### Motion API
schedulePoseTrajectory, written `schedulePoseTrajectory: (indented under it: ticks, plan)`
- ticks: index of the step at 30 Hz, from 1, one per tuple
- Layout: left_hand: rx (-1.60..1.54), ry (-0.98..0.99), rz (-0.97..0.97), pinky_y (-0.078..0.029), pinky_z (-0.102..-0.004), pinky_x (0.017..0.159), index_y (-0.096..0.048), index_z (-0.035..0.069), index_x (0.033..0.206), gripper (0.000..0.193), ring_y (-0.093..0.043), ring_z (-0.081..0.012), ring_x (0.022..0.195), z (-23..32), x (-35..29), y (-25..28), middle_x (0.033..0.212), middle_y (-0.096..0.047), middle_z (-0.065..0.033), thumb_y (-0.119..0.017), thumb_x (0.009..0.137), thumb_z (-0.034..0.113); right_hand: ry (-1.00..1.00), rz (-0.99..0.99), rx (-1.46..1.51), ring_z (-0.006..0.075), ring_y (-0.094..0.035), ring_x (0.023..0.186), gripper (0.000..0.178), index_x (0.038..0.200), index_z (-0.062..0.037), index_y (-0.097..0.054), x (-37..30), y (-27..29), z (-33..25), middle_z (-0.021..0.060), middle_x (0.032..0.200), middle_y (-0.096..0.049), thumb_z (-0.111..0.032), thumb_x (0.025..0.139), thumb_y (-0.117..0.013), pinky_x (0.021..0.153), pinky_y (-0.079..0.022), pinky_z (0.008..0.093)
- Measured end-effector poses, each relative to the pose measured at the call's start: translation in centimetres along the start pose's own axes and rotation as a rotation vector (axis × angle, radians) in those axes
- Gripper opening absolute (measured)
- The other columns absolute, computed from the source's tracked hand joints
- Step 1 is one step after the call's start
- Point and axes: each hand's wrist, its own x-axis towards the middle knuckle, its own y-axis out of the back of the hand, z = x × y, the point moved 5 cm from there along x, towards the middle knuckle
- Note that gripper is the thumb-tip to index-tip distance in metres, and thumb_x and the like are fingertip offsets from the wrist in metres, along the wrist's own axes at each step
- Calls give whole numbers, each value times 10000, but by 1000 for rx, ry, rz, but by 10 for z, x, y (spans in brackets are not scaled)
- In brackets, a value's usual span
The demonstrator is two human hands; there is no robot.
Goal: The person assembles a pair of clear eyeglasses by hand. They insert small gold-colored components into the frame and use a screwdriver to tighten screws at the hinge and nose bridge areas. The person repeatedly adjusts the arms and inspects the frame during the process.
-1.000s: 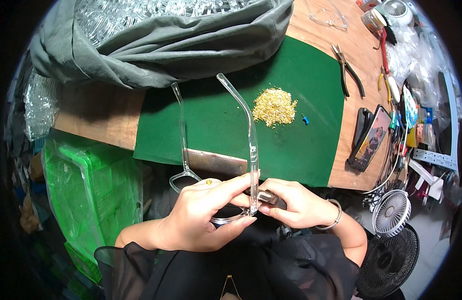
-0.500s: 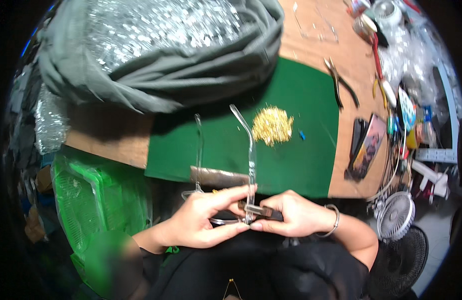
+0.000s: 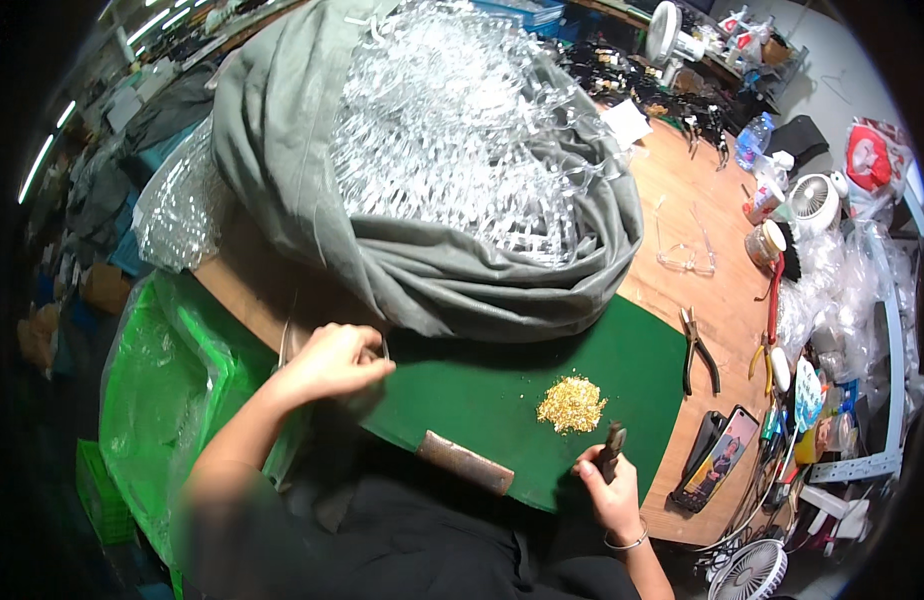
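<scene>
My left hand [image 3: 332, 362] is closed on a clear eyeglass frame [image 3: 285, 345], mostly hidden by the fingers, over the table's left edge beside the green bin [image 3: 162, 350]. At the lower right, my right hand [image 3: 612, 492] grips dark-handled pliers [image 3: 612, 450] with the jaws pointing up. Just beyond the pliers lies a heap of tiny gold-coloured metal pieces [image 3: 572, 403] on the green mat [image 3: 472, 390]. A worn metal bar [image 3: 466, 461] sits at the mat's near edge, between my hands.
A big grey cloth sack [image 3: 482, 305] full of clear, shiny eyeglass frames [image 3: 452, 150] fills the far side. To the right are another clear eyeglass frame [image 3: 688, 262], black-handled pliers [image 3: 698, 355], a phone [image 3: 717, 460] and a small white fan [image 3: 814, 200].
My hands have parted. The left has carried the eyeglass frame leftward to the bin side; the right has moved right with the pliers. The whole view has shifted and tilted.
</scene>
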Motion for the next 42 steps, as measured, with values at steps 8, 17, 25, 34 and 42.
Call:
schedulePoseTrajectory:
  ticks: [8, 17, 25, 34, 42]
  plan:
    - [299, -291, 384, -449, -436, 748, -589, -29, 900, 338, -574, -364, 830, 21, 5, 13, 845, -613, -189, -698, 728, 241, 185, 167, 18, 98, -517, 658, 90, 851, 1, -589, -26, 10, 13, 37, 763, -589, -89, 855, -598, 627, -436, 240]
    - [249, -622, 430, -472, -434, 747, -564, 10, 857, 121, -584, -365, 830, 163, 123, -5, 893, -607, -193, -552, 825, 127, 205, 80, -101, 86, -577, 675, 93, 895, 9, -571, -3, -18, -3, 59, 736, -611, -48, 834, -612, 616, -464, 239]
    - [-119, -782, 368, -497, -408, 725, -625, 22, 968, 226, -633, -330, 797, 222, 185, 31, 848, -656, -181, -503, 800, 110, 515, 290, 90, 224, -588, 735, 42, 788, -8, -554, -41, 0, 5, 110, 759, -590, 23, 816, -555, 747, -504, 359]
    - [-31, -526, 439, -482, -414, 768, -620, 71, 959, 240, -631, -302, 861, 219, 262, 25, 920, -654, -145, -605, 832, 274, 527, 360, 239, 206, -554, 699, 77, 785, -6, -527, -38, -13, 5, 110, 739, -555, 46, 834, -498, 699, -504, 351]
    - [-1131, -825, 179, -446, -283, 751, -445, 65, 794, 304, -513, -130, 610, 191, 45, 84, 622, -499, -34, -383, 986, 293, 394, 488, 195, 116, -554, 697, 35, 863, 1, -546, -34, 1, 27, 60, 774, -586, 15, 869, -515, 633, -447, 239]
